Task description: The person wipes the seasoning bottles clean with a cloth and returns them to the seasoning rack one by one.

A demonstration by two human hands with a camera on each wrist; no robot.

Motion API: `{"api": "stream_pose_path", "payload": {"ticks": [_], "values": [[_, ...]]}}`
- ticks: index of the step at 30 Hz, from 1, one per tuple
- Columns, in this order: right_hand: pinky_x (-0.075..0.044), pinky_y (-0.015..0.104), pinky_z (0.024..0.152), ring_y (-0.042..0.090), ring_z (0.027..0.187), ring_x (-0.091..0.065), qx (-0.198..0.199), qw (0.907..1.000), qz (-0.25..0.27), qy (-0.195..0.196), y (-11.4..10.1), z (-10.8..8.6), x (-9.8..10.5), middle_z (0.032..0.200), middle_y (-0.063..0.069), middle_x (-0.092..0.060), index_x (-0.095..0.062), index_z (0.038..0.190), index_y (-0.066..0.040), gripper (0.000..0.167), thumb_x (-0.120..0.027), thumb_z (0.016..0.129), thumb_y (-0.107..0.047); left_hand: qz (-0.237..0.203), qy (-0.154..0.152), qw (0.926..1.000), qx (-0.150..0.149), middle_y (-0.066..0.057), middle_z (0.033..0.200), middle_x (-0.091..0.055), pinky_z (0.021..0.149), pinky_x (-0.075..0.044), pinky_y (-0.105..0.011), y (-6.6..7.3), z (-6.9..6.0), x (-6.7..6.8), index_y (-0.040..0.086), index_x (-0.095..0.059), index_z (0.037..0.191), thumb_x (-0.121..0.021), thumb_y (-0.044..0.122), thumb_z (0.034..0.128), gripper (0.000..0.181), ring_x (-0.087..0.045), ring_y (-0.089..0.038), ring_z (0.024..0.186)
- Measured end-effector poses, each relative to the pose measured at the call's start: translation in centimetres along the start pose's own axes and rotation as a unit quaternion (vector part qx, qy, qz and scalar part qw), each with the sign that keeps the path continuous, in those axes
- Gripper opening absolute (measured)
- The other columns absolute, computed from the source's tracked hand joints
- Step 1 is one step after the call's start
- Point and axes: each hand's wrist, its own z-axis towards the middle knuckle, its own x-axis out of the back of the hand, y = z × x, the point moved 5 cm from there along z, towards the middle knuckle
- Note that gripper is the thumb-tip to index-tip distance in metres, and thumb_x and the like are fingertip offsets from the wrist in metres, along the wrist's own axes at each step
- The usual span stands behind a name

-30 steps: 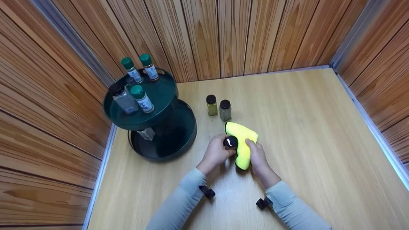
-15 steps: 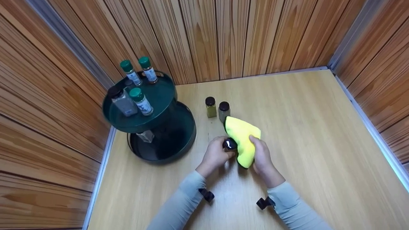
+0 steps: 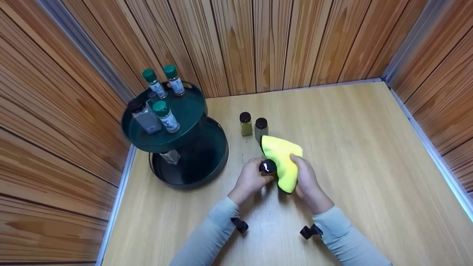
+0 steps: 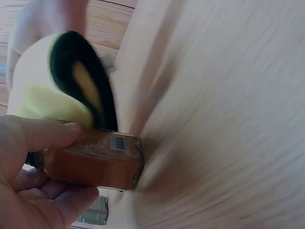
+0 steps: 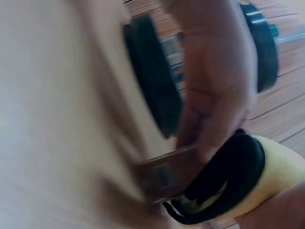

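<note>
In the head view the left hand grips a black-capped jar. The left wrist view shows this jar as a square glass one with reddish-brown contents and a barcode label, fingers and thumb round its sides. Pinched in the right hand is a folded yellow cloth with a dark edge. In the right wrist view the cloth lies against the side of the jar. Just behind the cloth stands a grey-green jar, partly covered by it.
A two-tier dark green round rack stands at the left, with green-capped bottles and a black-capped jar on top and a clear container below. A yellow-green jar stands behind the hands. Wood-panelled walls enclose the table.
The right hand has moved slightly right and the cloth has shifted and spread, now covering part of the grey-green jar. The left hand keeps its grip in nearly the same place.
</note>
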Motion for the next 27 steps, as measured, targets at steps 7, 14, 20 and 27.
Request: {"api": "stream_pose_path", "payload": {"ticks": [7,14,20,27], "values": [[-0.053,0.029,0.068,0.016,0.074,-0.064,0.026,0.9992,-0.030,0.005,1.0,0.4,0.3,0.083,0.005,-0.066,-0.061,0.104,0.000,0.035,-0.048,0.106,-0.032,0.009,0.004,0.9999,-0.010,-0.011,0.115,-0.070,0.099,-0.051,-0.038,-0.1,-0.1,0.1,0.003,-0.070,0.119,-0.086,0.011,0.0766,0.046,-0.063,-0.021,0.107],[-0.052,0.027,0.075,0.014,0.078,-0.062,-0.011,0.9972,-0.069,0.027,2.9,1.4,0.6,0.085,0.001,-0.065,-0.062,0.106,-0.003,0.030,-0.049,0.106,-0.030,-0.009,-0.001,0.9999,0.012,-0.012,0.119,-0.068,0.101,-0.051,-0.038,-0.3,0.0,-0.1,0.002,-0.069,0.123,-0.086,0.012,0.0776,0.049,-0.062,-0.020,0.109],[-0.052,0.029,0.071,0.016,0.075,-0.062,0.009,0.9992,-0.022,0.032,0.3,0.0,-0.3,0.082,0.004,-0.065,-0.060,0.103,0.000,0.031,-0.051,0.103,-0.030,0.009,0.003,0.9999,-0.006,-0.013,0.117,-0.069,0.099,-0.052,-0.037,-0.2,-0.1,-0.1,0.002,-0.069,0.120,-0.087,0.013,0.0765,0.048,-0.062,-0.020,0.107],[-0.055,0.031,0.073,0.017,0.079,-0.065,0.017,0.9993,0.005,0.034,1.5,0.1,0.2,0.090,0.006,-0.067,-0.058,0.115,0.002,0.038,-0.047,0.106,-0.033,0.010,0.004,0.9999,0.005,-0.014,0.116,-0.068,0.098,-0.052,-0.038,0.1,0.0,-0.2,0.002,-0.069,0.120,-0.086,0.011,0.0772,0.047,-0.062,-0.019,0.105]]}}
